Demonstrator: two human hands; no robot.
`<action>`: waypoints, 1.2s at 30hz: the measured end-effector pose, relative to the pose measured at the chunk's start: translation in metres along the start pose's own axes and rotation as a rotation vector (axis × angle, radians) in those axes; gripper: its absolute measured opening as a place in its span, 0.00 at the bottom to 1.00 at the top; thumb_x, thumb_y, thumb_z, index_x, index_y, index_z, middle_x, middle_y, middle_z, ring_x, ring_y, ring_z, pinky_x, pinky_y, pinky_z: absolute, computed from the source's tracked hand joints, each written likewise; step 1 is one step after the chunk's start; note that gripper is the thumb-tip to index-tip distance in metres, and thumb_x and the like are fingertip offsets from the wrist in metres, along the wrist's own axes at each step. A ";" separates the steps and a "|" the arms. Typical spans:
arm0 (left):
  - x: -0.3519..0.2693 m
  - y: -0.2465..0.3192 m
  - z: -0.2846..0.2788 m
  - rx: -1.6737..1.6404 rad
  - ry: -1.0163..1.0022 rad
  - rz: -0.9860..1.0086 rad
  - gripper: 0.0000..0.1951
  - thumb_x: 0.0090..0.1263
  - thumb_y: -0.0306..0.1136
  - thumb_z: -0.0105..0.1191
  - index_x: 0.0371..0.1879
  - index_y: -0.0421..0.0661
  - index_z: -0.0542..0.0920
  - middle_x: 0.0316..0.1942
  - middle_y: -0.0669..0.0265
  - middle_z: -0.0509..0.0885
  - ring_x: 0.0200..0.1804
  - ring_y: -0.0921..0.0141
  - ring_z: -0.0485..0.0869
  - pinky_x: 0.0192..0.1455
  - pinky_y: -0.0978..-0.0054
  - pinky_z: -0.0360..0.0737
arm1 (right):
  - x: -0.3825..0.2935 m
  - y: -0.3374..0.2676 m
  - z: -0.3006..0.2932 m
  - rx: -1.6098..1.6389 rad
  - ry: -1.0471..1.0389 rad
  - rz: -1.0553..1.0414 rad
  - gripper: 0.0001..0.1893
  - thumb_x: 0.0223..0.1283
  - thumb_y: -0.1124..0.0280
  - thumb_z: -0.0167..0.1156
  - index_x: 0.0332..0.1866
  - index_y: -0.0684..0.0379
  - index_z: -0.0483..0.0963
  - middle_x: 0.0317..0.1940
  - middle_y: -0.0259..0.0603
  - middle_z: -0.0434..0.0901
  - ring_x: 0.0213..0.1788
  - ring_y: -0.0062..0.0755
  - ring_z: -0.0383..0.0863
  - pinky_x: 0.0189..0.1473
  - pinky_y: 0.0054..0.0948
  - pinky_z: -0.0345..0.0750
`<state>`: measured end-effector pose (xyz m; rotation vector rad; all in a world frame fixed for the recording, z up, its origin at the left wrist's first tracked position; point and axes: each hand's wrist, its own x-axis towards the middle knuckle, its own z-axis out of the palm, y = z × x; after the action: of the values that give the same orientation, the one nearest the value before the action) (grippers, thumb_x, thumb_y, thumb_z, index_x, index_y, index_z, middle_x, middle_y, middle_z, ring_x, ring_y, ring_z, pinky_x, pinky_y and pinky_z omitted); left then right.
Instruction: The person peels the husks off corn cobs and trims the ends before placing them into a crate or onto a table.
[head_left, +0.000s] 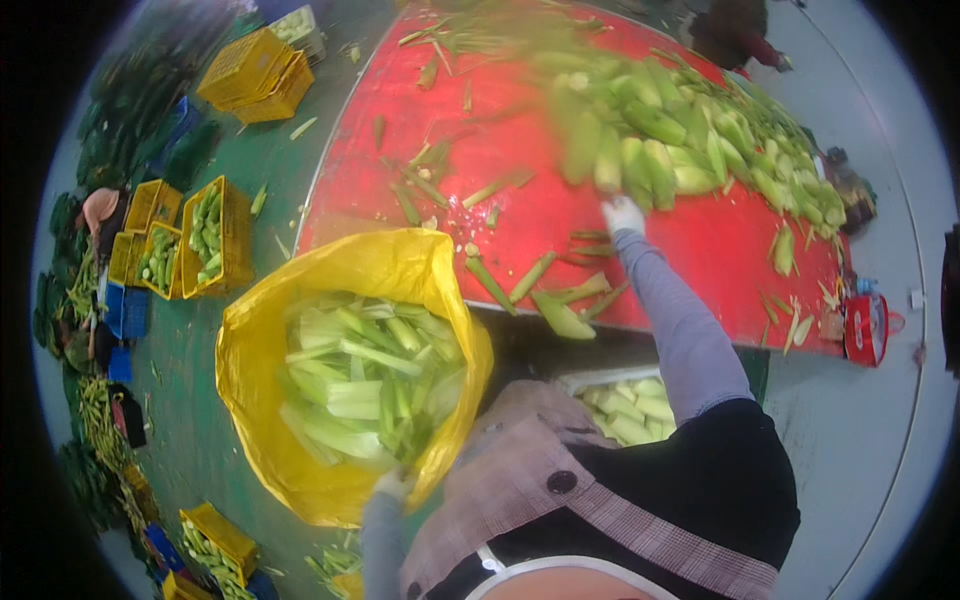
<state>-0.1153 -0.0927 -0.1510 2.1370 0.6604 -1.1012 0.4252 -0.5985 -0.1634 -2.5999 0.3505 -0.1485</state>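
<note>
My right hand (623, 215), in a pale glove, reaches over the red table (540, 202) and touches the near end of an ear of corn in its husk (607, 161), beside a large heap of husked-over ears (679, 131). My left hand (394, 484), also gloved, is at the near rim of a yellow plastic bag (259, 420), over the green husks (360, 382) that fill it; whether the fingers are closed on anything is unclear. Loose stalks and a husk piece (562, 316) lie on the table's near edge.
A white crate of pale peeled pieces (637, 405) stands under the table edge by my body. Yellow crates (236, 255) with green produce stand on the floor at left. Other people are at the far left and beyond the table (731, 34). A red bag (866, 330) is at the table's right corner.
</note>
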 end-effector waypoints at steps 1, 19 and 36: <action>-0.009 0.014 -0.011 -0.013 0.055 -0.007 0.24 0.64 0.48 0.56 0.52 0.43 0.79 0.47 0.53 0.84 0.51 0.60 0.82 0.54 0.66 0.77 | 0.026 0.001 0.000 -0.059 0.037 0.052 0.26 0.50 0.49 0.58 0.48 0.58 0.78 0.43 0.56 0.82 0.48 0.55 0.80 0.53 0.45 0.76; 0.018 0.242 -0.078 -1.186 0.520 0.672 0.24 0.70 0.28 0.55 0.64 0.38 0.66 0.60 0.56 0.74 0.59 0.64 0.75 0.61 0.67 0.73 | -0.177 -0.100 -0.044 1.211 -0.685 0.691 0.20 0.59 0.51 0.64 0.42 0.57 0.71 0.16 0.31 0.67 0.13 0.24 0.66 0.15 0.26 0.62; -0.038 0.206 -0.103 -2.497 0.290 0.347 0.30 0.64 0.63 0.52 0.53 0.50 0.73 0.41 0.55 0.81 0.42 0.56 0.82 0.46 0.55 0.82 | -0.280 -0.294 -0.073 0.300 -1.027 -1.440 0.24 0.66 0.59 0.52 0.66 0.50 0.66 0.37 0.47 0.79 0.36 0.47 0.81 0.37 0.40 0.77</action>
<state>0.0579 -0.1615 -0.0098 0.0438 0.8253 0.5027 0.2083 -0.3096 0.0364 -1.7701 -1.6948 0.5753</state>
